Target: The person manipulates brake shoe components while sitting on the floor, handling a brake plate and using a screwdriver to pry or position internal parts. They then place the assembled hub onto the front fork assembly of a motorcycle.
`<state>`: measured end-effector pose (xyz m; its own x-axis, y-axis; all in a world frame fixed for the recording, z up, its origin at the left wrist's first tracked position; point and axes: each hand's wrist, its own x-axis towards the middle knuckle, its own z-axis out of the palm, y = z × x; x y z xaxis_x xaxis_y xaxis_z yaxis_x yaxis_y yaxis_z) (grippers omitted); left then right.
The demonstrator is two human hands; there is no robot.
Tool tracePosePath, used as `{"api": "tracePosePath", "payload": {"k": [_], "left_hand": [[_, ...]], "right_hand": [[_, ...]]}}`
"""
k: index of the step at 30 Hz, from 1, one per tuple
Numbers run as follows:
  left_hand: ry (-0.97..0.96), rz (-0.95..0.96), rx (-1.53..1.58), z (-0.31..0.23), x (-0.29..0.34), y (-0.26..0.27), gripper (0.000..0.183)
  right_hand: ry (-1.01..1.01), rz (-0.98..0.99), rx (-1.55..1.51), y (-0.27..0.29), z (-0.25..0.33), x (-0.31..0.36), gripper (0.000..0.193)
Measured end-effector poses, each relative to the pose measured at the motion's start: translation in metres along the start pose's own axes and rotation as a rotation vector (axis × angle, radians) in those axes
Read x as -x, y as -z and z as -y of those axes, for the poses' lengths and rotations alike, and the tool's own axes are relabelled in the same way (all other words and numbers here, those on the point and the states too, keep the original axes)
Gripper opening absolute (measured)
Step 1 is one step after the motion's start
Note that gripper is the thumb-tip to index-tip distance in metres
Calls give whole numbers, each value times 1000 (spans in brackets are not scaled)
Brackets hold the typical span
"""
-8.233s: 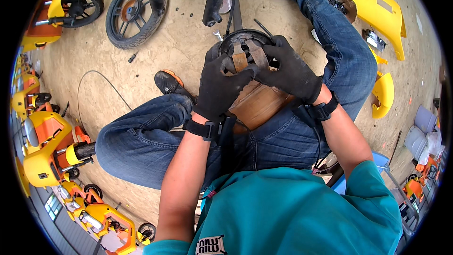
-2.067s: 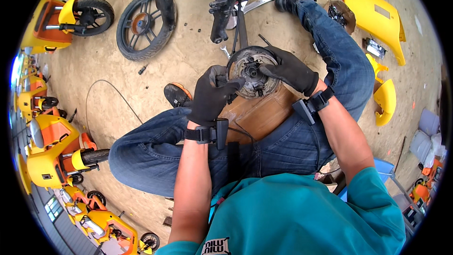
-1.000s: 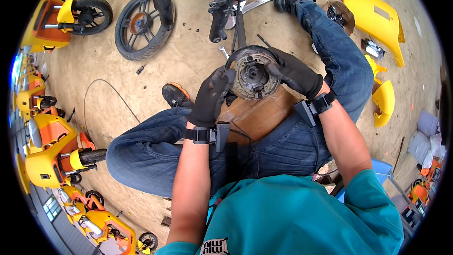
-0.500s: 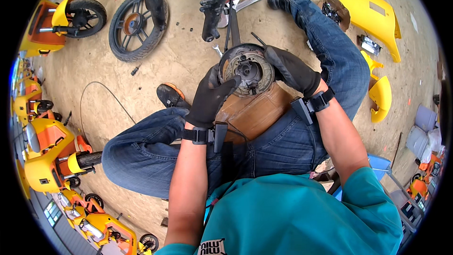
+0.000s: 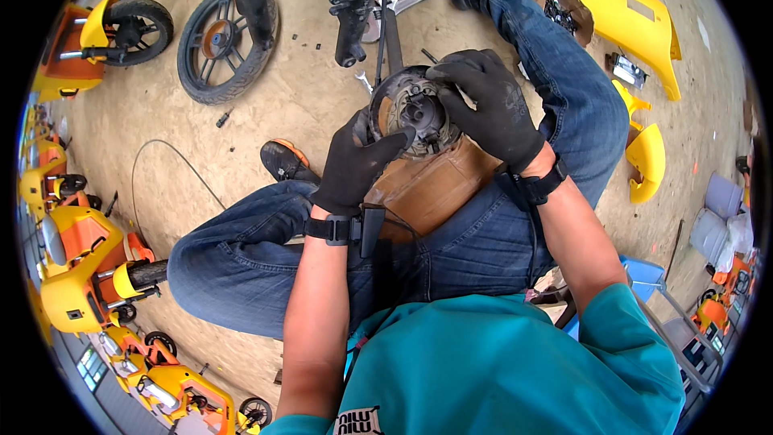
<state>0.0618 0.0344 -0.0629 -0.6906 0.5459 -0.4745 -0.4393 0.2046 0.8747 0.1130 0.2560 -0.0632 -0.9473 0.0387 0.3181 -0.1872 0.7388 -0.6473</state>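
Hub: round metal hub rests on a brown block on the person's lap, face up.
Left hand: gloved left hand clasps the hub's near-left rim, thumb laid across the face.
Right hand: gloved right hand closed over the hub's far-right edge, fingers curled on the rim.
Change: a second ago the right hand lay lower against the hub's side; it now caps the top, and the left thumb has moved inward. This reads as re-gripping to turn or seat the part.
Beyond hub: fork legs and a loose wheel lie on the floor; yellow panels to its right.
Hidden: hub's right half and underside are covered by gloves; centre fittings are too small to make out.
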Motion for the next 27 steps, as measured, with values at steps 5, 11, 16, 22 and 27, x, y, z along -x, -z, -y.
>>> {"api": "tracePosePath", "payload": {"k": [5,11,16,22,27], "left_hand": [[-33,6,-70,0,0,-1,38],[-55,-18,0,-1,3,-2,36],[-5,-22,-5,5,-1,2,34],[34,13,87,9,-5,5,36],[43,78,112,13,-7,6,37]], "right_hand": [[-28,6,69,-4,3,-4,18],[-185,-213,-241,0,13,-7,10],[-623,-283,-674,-1,-18,-11,19],[-602,-69,-555,-14,-37,6,32],[-476,309,-760,-14,-22,3,54]]}}
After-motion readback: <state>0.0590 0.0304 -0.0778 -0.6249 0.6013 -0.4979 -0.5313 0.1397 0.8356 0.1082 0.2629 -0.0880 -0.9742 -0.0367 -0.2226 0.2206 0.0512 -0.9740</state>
